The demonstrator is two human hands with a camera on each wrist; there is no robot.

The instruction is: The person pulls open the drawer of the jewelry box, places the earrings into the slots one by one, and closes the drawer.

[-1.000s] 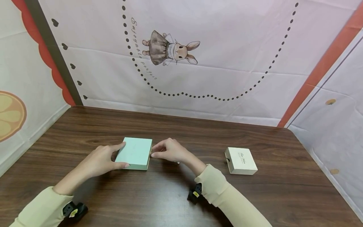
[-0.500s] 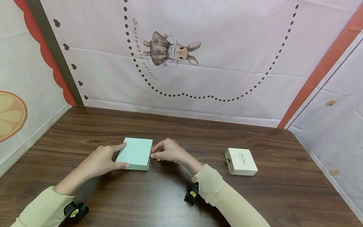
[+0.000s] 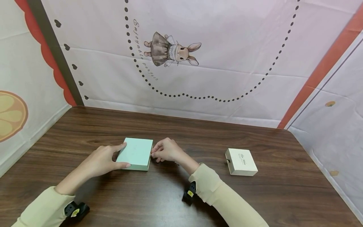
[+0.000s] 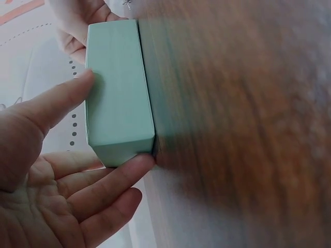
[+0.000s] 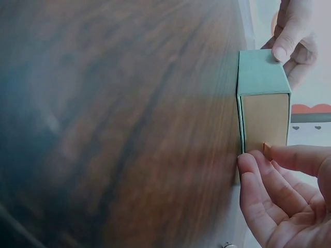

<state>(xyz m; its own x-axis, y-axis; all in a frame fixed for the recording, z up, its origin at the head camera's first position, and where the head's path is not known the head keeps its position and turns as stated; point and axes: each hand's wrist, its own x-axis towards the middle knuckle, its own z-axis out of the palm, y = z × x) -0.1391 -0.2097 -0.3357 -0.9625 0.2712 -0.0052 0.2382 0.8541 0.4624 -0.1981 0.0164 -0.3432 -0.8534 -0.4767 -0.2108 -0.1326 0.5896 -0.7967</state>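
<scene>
A mint-green drawer box [image 3: 135,153] lies flat on the table, left of the middle. My left hand [image 3: 102,160] grips it from the left, thumb on the near side and fingers around the left end. At the opposite end, my right hand [image 3: 169,150] pinches at a small tan pull tab [image 5: 266,148] with thumb and fingertips. This tab sticks out from the beige drawer front [image 5: 265,116], which sits about level with the green sleeve's edge in the right wrist view. Fingers partly hide the tab.
To the right, a cream box [image 3: 243,161] with dark lettering and a small notch rests on the brown wooden table [image 3: 215,135]. Printed cloth [image 3: 227,56] hangs behind the table and along both sides.
My right wrist and forearm have shifted slightly left, while the fingers stay at the box's right end. My left hand keeps its grip. The whole head view has shifted a little.
</scene>
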